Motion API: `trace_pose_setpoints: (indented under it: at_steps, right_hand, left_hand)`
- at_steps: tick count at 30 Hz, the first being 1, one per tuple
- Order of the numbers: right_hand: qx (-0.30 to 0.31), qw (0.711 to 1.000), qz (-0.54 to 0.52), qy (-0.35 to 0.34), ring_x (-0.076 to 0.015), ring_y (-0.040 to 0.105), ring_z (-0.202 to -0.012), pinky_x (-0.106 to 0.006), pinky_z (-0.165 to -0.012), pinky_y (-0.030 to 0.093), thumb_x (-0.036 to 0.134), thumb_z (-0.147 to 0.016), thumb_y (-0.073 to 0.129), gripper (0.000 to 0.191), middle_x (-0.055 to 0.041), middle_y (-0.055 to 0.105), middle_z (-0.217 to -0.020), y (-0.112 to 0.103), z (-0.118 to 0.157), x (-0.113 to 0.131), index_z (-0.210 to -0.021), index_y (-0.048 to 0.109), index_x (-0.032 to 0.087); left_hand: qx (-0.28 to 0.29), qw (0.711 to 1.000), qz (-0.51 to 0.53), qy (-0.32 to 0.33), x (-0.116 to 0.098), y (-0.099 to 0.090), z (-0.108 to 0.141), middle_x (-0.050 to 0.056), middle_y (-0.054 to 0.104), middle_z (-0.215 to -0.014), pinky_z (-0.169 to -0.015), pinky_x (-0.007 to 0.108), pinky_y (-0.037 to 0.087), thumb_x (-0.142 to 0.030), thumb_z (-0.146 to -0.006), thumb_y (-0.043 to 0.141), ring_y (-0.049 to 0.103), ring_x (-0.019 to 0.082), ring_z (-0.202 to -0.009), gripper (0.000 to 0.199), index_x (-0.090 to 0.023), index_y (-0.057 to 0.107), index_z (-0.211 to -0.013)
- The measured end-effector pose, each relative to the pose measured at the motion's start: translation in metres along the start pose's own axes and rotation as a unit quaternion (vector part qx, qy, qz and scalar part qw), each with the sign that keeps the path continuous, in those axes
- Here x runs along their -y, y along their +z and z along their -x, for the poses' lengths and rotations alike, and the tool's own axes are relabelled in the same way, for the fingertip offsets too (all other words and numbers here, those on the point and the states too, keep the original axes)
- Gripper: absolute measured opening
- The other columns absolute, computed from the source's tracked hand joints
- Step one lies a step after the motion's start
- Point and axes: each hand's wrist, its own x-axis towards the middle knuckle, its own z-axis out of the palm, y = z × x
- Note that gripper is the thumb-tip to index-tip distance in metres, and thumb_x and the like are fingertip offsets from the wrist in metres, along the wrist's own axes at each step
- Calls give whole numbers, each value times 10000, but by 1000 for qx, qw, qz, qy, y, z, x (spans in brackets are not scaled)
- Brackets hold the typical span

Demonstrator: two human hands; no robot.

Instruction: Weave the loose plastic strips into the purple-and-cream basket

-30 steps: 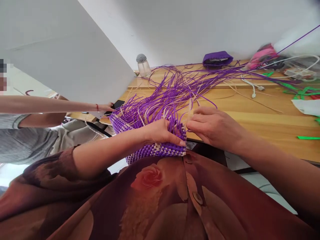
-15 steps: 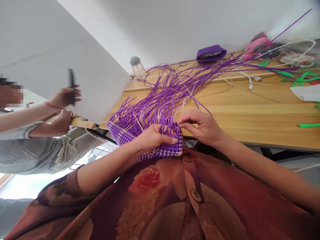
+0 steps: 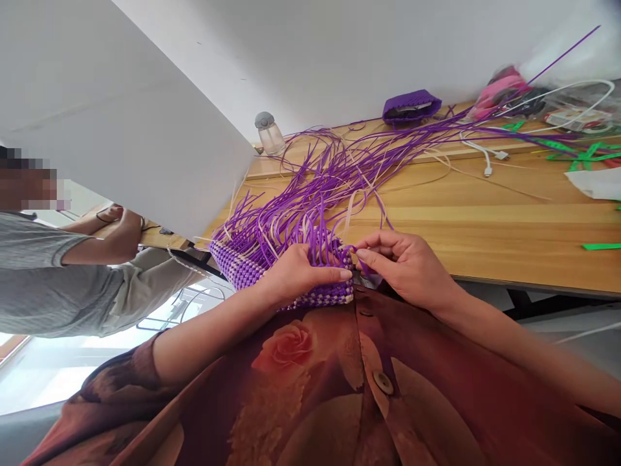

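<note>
Purple and cream strips make up the woven basket (image 3: 233,262) that I see from the head camera's side, held at the near edge of the wooden table (image 3: 485,220), right against the wearer's patterned shirt (image 3: 291,401). The left hand (image 3: 301,275) grasps its wall close to the right-hand end, thumb laid flat along the outer face, fingers partly hidden among the strips. The right hand (image 3: 405,265) is just beside that corner, thumb and forefinger pinched together on a purple strip (image 3: 361,264), the other fingers curled loosely.

Loose strip ends (image 3: 320,175) spill from the basket's top across the table in a tangle. Beyond them stand a clear bottle (image 3: 270,136) with a grey cap and, near the wall, a small purple woven pouch (image 3: 411,107). To the right lie a white cable (image 3: 486,158), green strips (image 3: 579,152) and a clear plastic bag (image 3: 577,120); any print on its contents is too small for me to read. On the left another person (image 3: 43,272) in a grey top is near the table.
</note>
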Motion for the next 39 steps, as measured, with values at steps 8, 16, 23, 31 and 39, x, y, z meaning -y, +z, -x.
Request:
trace_pose_setpoints:
  at_steps: [8,16,23,31,39]
  right_hand:
    - [20,995,-52,77,-90,601,-470,-185,-422,494,391,-824,693,239,11,660,-694,12,-3,14,-942,669,185]
    - [89,989,-61,97,-121,615,-439,-166,-401,451,413,-897,621,202,73,538,-473,18,-2,14,-946,608,217]
    - [103,990,-44,86,-132,628,-463,-177,-420,452,396,-925,568,182,60,578,-506,19,7,15,-968,576,219]
    - [142,977,-83,133,-157,620,-442,-199,-405,439,464,-948,502,253,63,585,-485,20,5,10,-1060,521,237]
    - [165,929,242,-227,-127,632,-687,-238,-645,433,155,-914,485,251,-31,731,-830,-11,-19,16,-991,723,177]
  left_hand:
    - [-31,999,-42,-10,4,4,1,59,761,-851,-766,325,559,-405,-645,849,706,213,-794,344,-155,741,-854]
    - [-38,999,-1,5,8,7,1,8,703,-761,-715,266,515,-348,-659,831,647,147,-707,287,-139,712,-815]
    - [-90,988,-124,-9,7,5,1,-4,628,-674,-607,246,445,-417,-679,787,536,118,-615,338,-117,701,-809]
    - [-91,982,-164,9,1,5,4,-22,590,-644,-559,224,384,-418,-686,780,490,102,-594,307,-138,668,-744]
    - [-128,967,-213,49,7,9,17,0,634,-651,-550,225,374,-426,-709,758,495,106,-586,297,-138,686,-728]
